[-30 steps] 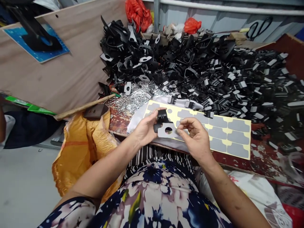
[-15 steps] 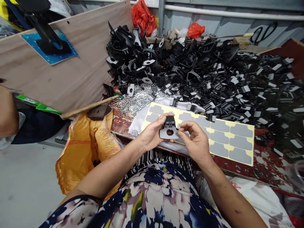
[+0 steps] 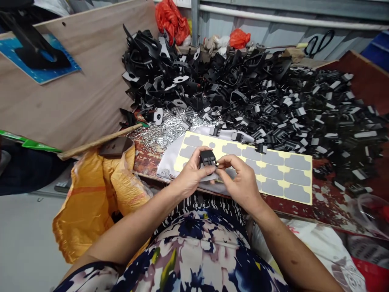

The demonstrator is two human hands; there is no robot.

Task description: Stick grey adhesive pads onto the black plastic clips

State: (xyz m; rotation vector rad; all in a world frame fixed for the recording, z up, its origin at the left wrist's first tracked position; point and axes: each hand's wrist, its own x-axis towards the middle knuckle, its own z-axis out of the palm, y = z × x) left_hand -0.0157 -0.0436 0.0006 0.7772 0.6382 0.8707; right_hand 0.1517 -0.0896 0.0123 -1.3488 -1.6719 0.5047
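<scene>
My left hand is closed around a black plastic clip with hinge knuckles, thumb across its lower part. My right hand pinches at the clip's right side; a small bright tip shows by the fingertips, too small to name. Both hands are over a yellow sheet of grey stickers, which lies on a pale grey cloth at the table's front edge. Beyond the sheet is a heap of loose silvery metal pins.
Black clip parts are heaped across the back of the table. A wooden board stands at the left, with a stick before it. An orange sack hangs below. Scissors lie at the back; a clear tub sits right.
The clip has turned in my left hand, and the thumb has come over its grey lower plate. My right fingertips are now against its side. The whole view has shifted right.
</scene>
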